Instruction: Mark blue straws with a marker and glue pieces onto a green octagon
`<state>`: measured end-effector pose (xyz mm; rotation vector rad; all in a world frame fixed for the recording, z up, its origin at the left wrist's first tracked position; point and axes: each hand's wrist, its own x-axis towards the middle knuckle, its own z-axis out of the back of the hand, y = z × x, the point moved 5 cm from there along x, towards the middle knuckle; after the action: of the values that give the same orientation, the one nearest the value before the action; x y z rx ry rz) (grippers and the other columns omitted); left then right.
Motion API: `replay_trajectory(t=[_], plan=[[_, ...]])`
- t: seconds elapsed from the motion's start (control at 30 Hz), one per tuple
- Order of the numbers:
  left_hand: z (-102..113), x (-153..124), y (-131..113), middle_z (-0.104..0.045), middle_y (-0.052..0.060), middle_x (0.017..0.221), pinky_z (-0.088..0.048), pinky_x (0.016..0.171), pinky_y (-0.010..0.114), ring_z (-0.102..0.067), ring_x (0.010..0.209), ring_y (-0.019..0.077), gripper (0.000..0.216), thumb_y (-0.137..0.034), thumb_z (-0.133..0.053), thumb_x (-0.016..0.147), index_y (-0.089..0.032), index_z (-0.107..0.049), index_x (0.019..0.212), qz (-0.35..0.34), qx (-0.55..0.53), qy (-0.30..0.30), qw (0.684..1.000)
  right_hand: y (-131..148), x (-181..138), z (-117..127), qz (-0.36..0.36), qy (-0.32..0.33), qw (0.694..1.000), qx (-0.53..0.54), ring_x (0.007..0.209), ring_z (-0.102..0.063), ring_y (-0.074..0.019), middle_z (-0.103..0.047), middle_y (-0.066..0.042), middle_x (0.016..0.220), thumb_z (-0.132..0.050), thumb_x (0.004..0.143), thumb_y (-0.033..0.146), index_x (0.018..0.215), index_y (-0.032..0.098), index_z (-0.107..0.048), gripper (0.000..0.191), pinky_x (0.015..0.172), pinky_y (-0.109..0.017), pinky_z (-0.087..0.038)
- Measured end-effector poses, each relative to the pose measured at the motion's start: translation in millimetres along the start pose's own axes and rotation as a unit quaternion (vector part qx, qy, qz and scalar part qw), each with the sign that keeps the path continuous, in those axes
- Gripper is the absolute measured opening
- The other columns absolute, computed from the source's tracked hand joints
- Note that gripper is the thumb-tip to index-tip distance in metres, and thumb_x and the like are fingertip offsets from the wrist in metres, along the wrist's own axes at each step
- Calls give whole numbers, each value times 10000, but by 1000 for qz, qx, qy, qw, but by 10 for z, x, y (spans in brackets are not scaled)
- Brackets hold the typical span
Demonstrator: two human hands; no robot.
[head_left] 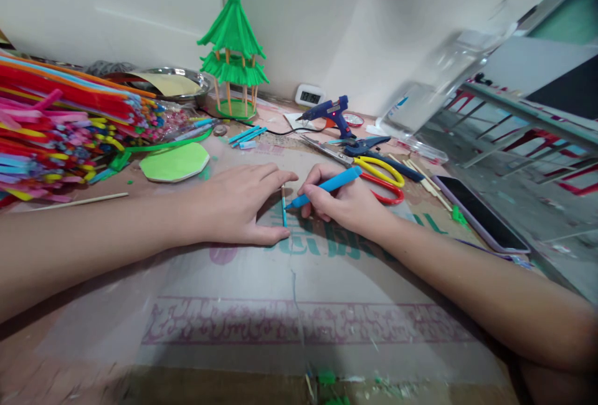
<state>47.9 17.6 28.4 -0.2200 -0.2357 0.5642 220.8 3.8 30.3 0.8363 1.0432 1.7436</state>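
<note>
In the head view a short thin wooden stick (284,209) lies on the printed sheet, its lower part coloured blue and its upper part bare. My left hand (238,205) steadies it, thumb at the near end and index finger at the far end. A blue marker pen (329,188) is gripped in my right hand (348,202), its tip touching or very close to the stick's side. Several blue sticks (247,136) lie together beyond my left hand, with a small blue pen cap (248,145) beside them.
A green two-tier pavilion model (233,62) stands at the back. Colourful pipe cleaners (60,137) are heaped left, near a green octagonal piece (175,162). Rightward are a blue glue gun (331,112), scissors (383,171), pliers (369,143) and a phone (483,212) by the table edge.
</note>
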Motion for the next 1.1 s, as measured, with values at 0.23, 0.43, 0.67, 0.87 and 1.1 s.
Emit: replay_trajectory(t=[0.23,0.43,0.67,0.87,1.1], plan=[[-10,0,4,-631,195,1418,-500,1071,528,-620,1296,388,784,-597,-660,890,-144,-481,1504,-8,-3,-4,1000,-2,-2,-19,-3,-4,1000,5,432,-491,-82,-706,12,630,-692,908,379,847,212,-565,219,411,-208,-389],[-5,-2,-7,-634,195,1401,-499,1063,508,-625,1284,384,785,-580,-661,883,-146,-473,1510,-6,3,1,1000,-6,4,-15,-1,-9,1000,5,437,-499,-84,-708,10,637,-677,921,392,865,209,-570,219,410,-206,-399],[7,-6,-22,-618,200,1407,-489,1071,517,-610,1293,389,781,-564,-652,884,-130,-472,1508,-7,6,7,1000,31,-15,-20,-3,-11,1000,10,436,-504,-88,-706,6,621,-715,899,379,832,211,-577,228,420,-212,-404],[8,-7,-24,-631,180,1356,-500,1026,498,-620,1250,376,772,-556,-649,885,-153,-463,1517,-6,14,4,1000,-5,19,0,-6,-51,999,-6,438,-527,-96,-714,-2,658,-681,936,426,876,213,-589,239,413,-219,-421],[5,-6,-20,-634,175,1351,-501,1014,475,-628,1239,362,760,-559,-640,890,-164,-459,1514,-5,19,8,1000,-15,22,6,-10,-38,999,-3,435,-522,-93,-711,3,650,-665,942,414,875,214,-570,232,418,-213,-423]])
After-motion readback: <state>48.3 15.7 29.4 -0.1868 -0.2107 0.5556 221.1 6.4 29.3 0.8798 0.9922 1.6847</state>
